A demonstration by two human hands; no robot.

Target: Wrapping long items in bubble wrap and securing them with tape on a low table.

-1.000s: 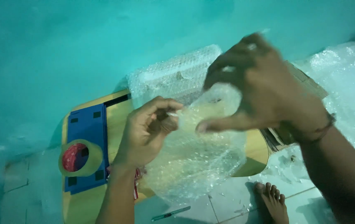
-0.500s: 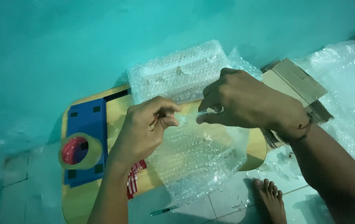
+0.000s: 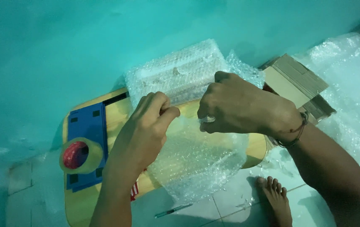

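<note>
Bubble wrap [image 3: 197, 155]: loose sheet hangs over the board's near edge, not yet closed.
Board [image 3: 79, 206]: wooden, low, on floor tiles; free room only at its near left corner.
Parcel [image 3: 176, 73]: already wrapped, at the far edge against the wall.
Right hand [image 3: 239, 107]: fingers curled shut, pinching the sheet.
Left hand [image 3: 146, 126]: fingers bent, gripping the sheet.
Tape roll [image 3: 80, 155]: left edge, untouched.

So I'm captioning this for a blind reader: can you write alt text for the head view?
Two bare hands, left hand and right hand, grip a sheet of bubble wrap around a wrapped parcel on a low wooden table. A tape roll sits at the table's left, cardboard and a bare foot at right.
</note>
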